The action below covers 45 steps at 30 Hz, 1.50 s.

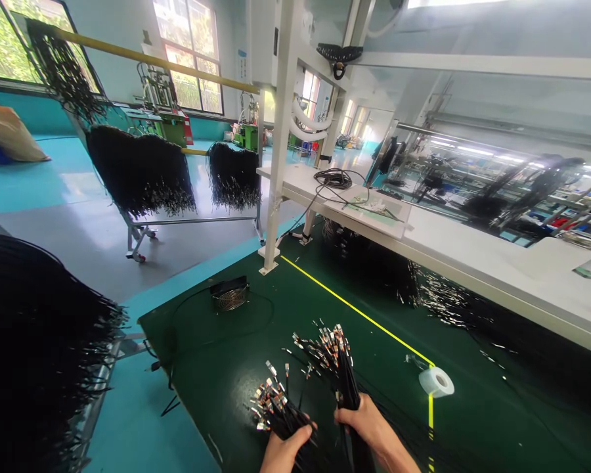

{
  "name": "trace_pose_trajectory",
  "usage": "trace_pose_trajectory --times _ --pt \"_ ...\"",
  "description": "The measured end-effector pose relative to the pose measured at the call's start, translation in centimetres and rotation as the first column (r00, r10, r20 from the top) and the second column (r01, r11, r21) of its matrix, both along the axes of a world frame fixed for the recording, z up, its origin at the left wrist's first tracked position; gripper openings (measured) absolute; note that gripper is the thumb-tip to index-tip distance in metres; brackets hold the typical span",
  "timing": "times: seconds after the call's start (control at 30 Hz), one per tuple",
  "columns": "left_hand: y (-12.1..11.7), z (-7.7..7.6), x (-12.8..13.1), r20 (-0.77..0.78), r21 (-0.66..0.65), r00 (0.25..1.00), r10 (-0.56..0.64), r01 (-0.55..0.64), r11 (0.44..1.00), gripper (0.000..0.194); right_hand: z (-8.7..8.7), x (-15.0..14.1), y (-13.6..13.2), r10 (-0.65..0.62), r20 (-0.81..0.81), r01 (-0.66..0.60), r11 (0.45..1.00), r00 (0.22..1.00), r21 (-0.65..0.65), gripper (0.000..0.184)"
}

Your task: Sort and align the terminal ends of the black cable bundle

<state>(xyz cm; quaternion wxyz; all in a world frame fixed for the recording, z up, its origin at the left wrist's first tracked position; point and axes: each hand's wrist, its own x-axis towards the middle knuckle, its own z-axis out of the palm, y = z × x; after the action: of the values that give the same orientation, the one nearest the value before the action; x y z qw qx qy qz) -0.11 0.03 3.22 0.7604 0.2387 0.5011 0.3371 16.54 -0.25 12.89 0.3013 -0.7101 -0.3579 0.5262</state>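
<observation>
My left hand (284, 449) grips a bundle of black wires with metal terminals (270, 404) that fans out to the upper left over the dark green mat (256, 328). Just to its right, my right hand (362, 420) holds a second, larger bundle of black wires (337, 358), its metal terminal ends pointing away from me. Both bundles rest low over the mat near its front edge. The hands are close together, almost touching.
A roll of clear tape (436, 382) lies on the mat to the right by a yellow line. A small round fan (230, 293) sits at the mat's far left. A white raised shelf (473, 256) runs along the right. Wheeled racks draped with black wires (140, 171) stand on the floor.
</observation>
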Motion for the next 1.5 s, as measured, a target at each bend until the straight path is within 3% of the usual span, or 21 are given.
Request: trace_pose_trajectory --times 0.13,0.3,0.43,0.53,0.67,0.77,0.87,1.0,1.1,1.33,1.5 --pt "0.2 1.9 0.5 0.144 -0.005 0.99 -0.004 0.005 1.0 0.05 1.2 -1.5 0.0 0.07 -0.109 -0.068 0.997 0.992 0.023 0.014" --pt "0.7 2.7 0.8 0.131 0.052 0.991 -0.039 0.032 0.998 0.041 1.8 -3.0 0.2 0.017 -0.236 -0.001 0.998 0.972 0.064 0.022" --pt "0.8 3.1 0.8 0.116 0.02 0.992 -0.047 0.045 0.999 0.038 1.2 -2.8 0.3 -0.005 -0.188 0.018 0.997 0.982 0.072 0.022" --pt "0.8 3.9 0.5 0.188 -0.041 0.98 -0.065 0.074 0.996 0.038 0.5 -2.6 0.3 0.013 -0.109 -0.012 1.0 0.994 0.014 0.025" --pt "0.7 4.5 -0.4 0.202 0.011 0.97 -0.132 0.132 0.991 0.032 0.1 -1.5 0.0 0.048 -0.131 -0.044 0.999 0.99 0.032 0.022" --pt "0.6 4.1 -1.2 0.134 -0.024 0.984 -0.121 0.126 0.992 0.027 0.2 0.3 -0.1 0.005 0.011 -0.006 1.0 1.0 0.026 0.009" --pt "0.4 3.0 -1.4 0.09 -0.077 0.994 -0.069 0.076 0.994 0.031 0.8 1.5 -0.1 -0.018 0.109 0.019 1.0 0.994 -0.011 0.018" --pt "0.2 1.1 -0.5 0.002 -0.034 0.999 -0.052 0.052 0.998 0.046 1.5 0.8 -0.3 -0.029 0.049 0.031 0.999 0.998 -0.042 0.015" --pt "0.2 0.8 0.3 -0.015 -0.015 0.999 -0.036 0.036 0.999 0.055 1.2 -0.7 -0.4 -0.023 -0.077 0.021 1.0 0.997 -0.022 0.005" --pt "0.5 5.1 1.0 0.12 0.12 0.989 -0.082 0.068 0.991 0.051 -0.9 -1.9 0.0 0.026 -0.148 -0.026 1.0 0.989 0.001 0.025" --pt "0.7 6.2 0.8 0.037 0.171 0.995 -0.096 0.088 0.981 0.05 -0.6 -2.1 -0.2 0.039 -0.244 -0.035 0.999 0.969 0.022 0.023"
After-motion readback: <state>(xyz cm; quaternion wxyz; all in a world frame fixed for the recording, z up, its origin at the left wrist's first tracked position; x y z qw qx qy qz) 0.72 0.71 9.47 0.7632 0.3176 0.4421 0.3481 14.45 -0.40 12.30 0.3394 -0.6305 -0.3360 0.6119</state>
